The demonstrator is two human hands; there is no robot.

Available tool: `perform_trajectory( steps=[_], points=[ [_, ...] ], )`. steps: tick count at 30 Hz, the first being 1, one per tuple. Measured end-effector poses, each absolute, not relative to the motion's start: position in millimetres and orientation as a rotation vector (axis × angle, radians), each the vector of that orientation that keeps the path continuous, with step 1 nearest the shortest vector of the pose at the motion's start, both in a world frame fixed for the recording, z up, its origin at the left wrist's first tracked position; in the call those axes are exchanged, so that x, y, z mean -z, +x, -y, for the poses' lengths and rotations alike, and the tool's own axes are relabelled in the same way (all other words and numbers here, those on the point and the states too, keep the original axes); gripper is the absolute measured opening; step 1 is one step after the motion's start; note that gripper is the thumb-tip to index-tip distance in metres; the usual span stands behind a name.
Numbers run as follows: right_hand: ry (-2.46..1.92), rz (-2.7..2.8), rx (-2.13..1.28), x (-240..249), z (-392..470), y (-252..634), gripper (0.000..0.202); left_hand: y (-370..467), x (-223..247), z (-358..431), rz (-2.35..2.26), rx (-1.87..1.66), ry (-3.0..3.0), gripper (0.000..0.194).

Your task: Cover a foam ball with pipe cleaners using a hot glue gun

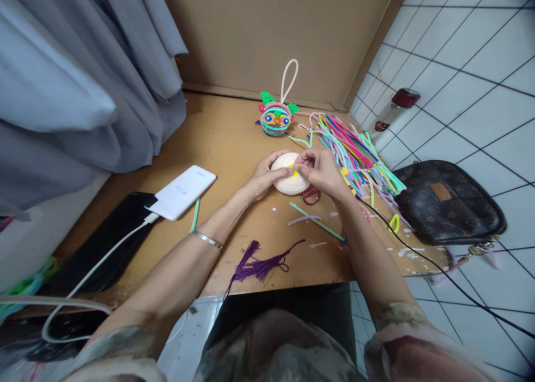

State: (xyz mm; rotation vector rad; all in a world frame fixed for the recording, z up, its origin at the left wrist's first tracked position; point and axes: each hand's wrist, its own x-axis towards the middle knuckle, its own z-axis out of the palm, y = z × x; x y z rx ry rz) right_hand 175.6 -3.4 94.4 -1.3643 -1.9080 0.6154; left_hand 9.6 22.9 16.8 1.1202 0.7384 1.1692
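A round cream-coloured disc or ball (288, 186) is held above the wooden table by my left hand (266, 176), its fingers wrapped round the left side and its thumb on the face. My right hand (320, 170) is pinched at a small yellow piece (294, 172) on the middle of the disc. Red-handled scissors (312, 196) lie partly hidden under the disc. Beyond it stands a colourful ball figure (276, 119) with green ears, round eyes and a white loop on top.
Coloured pipe cleaners (355, 148) lie in a pile at the right, near a dark patterned bag (451, 204) and a red-capped bottle (393, 112). Purple tassels (261, 268) lie near the front edge. A white power bank (183, 191) with a cable rests at the left.
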Motion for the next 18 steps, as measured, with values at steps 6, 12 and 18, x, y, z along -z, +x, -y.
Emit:
perform_trajectory(
  steps=[6,12,18],
  points=[
    [-1.338,1.858,-0.631,-86,1,177,0.007,12,-18,-22,-0.765,-1.179,1.121,0.082],
    [-1.097,1.666,-0.710,-65,-1,184,0.036,12,-18,-23,-0.768,-1.194,1.128,0.078],
    [-1.040,1.548,-0.433,-51,4,173,0.034,12,-18,-22,-0.775,-1.204,1.106,0.079]
  ],
)
